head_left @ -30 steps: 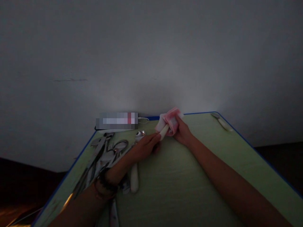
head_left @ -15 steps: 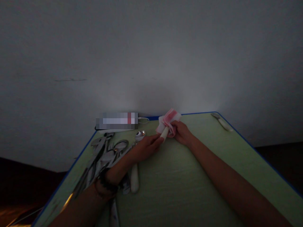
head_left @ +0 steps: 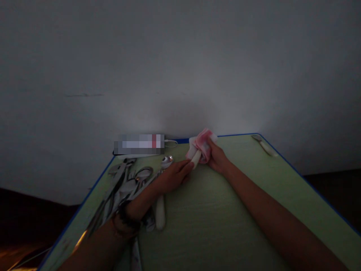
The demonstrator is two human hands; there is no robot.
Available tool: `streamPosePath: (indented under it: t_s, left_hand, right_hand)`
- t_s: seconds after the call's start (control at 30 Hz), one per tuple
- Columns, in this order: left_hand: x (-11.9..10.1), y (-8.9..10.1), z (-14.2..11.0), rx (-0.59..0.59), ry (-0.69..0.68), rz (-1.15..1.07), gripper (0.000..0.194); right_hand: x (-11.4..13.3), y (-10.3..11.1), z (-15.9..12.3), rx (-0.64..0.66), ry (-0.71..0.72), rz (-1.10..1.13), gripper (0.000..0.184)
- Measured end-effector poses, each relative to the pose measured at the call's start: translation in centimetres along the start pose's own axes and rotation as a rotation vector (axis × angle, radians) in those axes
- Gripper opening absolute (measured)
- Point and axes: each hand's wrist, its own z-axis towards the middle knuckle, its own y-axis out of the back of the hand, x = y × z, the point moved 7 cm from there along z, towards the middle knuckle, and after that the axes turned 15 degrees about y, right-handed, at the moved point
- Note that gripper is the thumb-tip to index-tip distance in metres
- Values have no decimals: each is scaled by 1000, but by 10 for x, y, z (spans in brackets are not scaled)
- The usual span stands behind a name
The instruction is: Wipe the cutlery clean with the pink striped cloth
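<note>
My left hand [head_left: 176, 174] is closed round the end of a pale handle [head_left: 196, 157], which slants up into a pink and white cloth [head_left: 204, 145]. What the handle belongs to is hidden inside the folds. My right hand [head_left: 218, 155] is shut on the cloth from the right, pressing it about the upper part of the utensil. Under and beside my left forearm lies a pile of metal utensils [head_left: 128, 186]. Among them are a spoon-like piece [head_left: 167, 162] with a shiny bowl and a thick pale handle [head_left: 160, 214].
A fork-like utensil [head_left: 265, 146] with a pale handle lies at the far right corner of the green table [head_left: 225, 226]. At the back left stands a blurred-out box-shaped object [head_left: 139, 145] with a white cable [head_left: 171, 143]. A grey wall [head_left: 180, 67] rises behind the table's blue edge.
My right hand's fingers have shifted slightly up over the cloth, and the folds have changed shape. My left hand still holds the handle in nearly the same place.
</note>
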Motion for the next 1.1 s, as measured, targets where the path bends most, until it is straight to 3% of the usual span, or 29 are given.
streamPosePath:
  t_s: [0.2, 0.33, 0.47, 0.63, 0.77, 0.93, 1.1]
  left_hand:
    - [0, 0, 0, 4, -32, -41, 37]
    - [1, 1, 2, -15, -63, -131, 25]
    - [2, 1, 3, -21, -44, -158, 21]
    - [-1, 0, 1, -18, -37, -67, 30]
    - [-2, 0, 0, 3, -65, -43, 26]
    - [-1, 0, 3, -56, -85, 23, 19]
    - [-4, 5, 0, -118, -114, -43, 29]
  right_hand:
    - [10, -7, 2, 57, 66, 103, 44]
    - [6, -8, -1, 69, -16, 154, 32]
    - [1, -4, -2, 36, -38, 44, 15]
    - [7, -9, -5, 86, 61, -30, 21]
    - [9, -9, -7, 100, 72, -31, 27]
    - [9, -2, -2, 8, 86, 22, 22]
    - [9, 0, 0, -41, 95, 34, 21]
